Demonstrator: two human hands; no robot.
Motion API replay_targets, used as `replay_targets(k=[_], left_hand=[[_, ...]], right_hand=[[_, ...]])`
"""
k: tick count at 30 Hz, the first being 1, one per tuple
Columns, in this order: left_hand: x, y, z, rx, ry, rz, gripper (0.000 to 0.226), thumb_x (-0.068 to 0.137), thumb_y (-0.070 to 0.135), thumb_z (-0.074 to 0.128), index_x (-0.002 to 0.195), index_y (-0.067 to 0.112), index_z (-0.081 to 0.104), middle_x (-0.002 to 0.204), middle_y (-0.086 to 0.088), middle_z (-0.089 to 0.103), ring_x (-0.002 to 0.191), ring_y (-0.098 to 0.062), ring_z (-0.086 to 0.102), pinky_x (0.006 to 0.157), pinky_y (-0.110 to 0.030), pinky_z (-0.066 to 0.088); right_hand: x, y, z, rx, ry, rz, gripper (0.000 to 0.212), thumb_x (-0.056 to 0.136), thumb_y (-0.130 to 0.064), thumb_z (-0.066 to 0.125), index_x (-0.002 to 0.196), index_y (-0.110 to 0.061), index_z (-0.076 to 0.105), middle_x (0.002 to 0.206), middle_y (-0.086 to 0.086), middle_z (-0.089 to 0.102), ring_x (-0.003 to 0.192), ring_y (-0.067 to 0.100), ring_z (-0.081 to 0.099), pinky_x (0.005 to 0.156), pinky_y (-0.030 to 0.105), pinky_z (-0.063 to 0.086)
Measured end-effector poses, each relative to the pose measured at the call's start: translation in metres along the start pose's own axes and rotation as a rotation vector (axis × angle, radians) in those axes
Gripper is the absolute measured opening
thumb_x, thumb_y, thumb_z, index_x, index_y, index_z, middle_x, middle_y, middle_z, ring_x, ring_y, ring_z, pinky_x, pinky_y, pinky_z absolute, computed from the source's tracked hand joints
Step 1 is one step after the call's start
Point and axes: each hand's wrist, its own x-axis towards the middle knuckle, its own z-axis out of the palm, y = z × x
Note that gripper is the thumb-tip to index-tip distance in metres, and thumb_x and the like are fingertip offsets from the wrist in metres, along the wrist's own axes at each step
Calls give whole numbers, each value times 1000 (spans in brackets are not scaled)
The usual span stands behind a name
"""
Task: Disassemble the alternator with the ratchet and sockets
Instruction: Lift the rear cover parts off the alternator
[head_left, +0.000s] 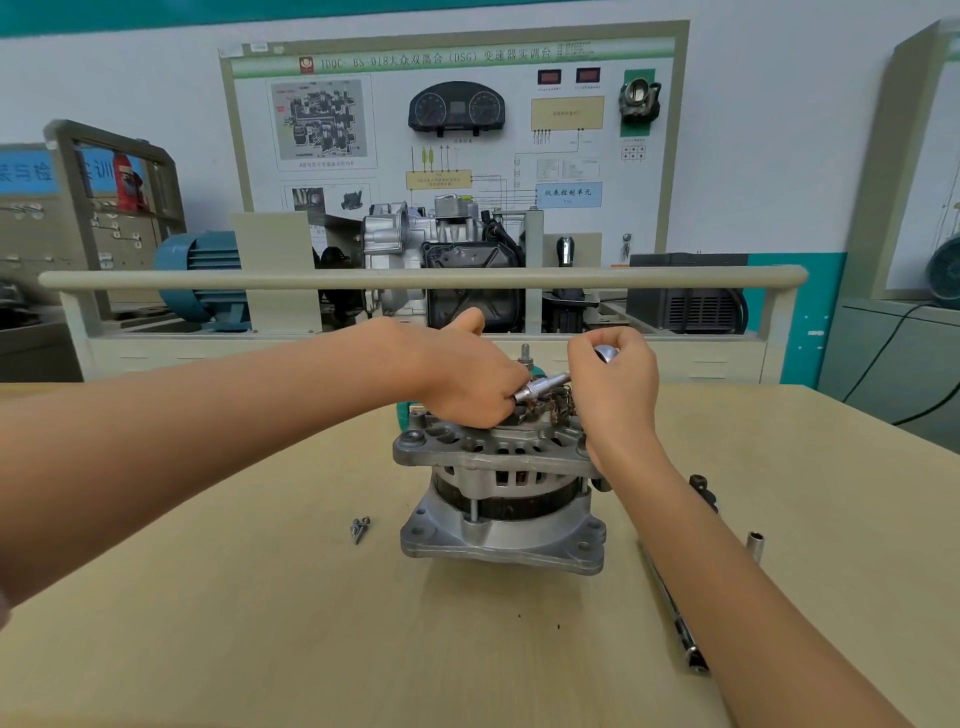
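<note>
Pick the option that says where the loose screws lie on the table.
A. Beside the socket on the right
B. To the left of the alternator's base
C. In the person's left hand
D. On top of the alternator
B: the small loose screws lie on the bare table just left of the alternator base, apart from it and far from the socket on the right.

table (260, 597): beige | alternator (501, 499) centre | 2 screws (359, 529) left | ratchet (675, 608), socket (756, 545) right
</note>
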Motion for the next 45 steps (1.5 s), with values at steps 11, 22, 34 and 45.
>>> replay_targets(k=[11,22,34,45], left_hand=[[-23,-40,33,-689,101,64,33,85,44,63,113,31,52,122,8,47,115,-9,41,104,-29,26],[-26,-27,58,-136,350,198,51,98,47,25,143,21,24,127,-3,56,95,-23,60,77,-34,49],[-25,-23,57,1,356,226,49,100,42,19,142,17,27,128,-5,52,97,-24,59,79,-38,51],[-35,-20,79,-869,497,70,38,91,34,58,129,28,58,129,20,50,118,12,42,96,2,27]], right_hand=[[0,-2,-1,74,-15,57,18,89,-12,51,75,-23,48,72,-3,48,55,8,41,46,18,34],[0,-2,1,43,-7,70,18,89,-13,52,74,-22,48,71,-2,48,52,7,40,43,16,33],[-1,-2,2,-3,0,36,19,89,-14,52,73,-23,47,71,-5,48,54,6,41,45,16,34],[8,-18,12,-325,-105,-416,5,91,-15,52,93,-14,47,71,-15,48,62,4,52,57,19,39]])
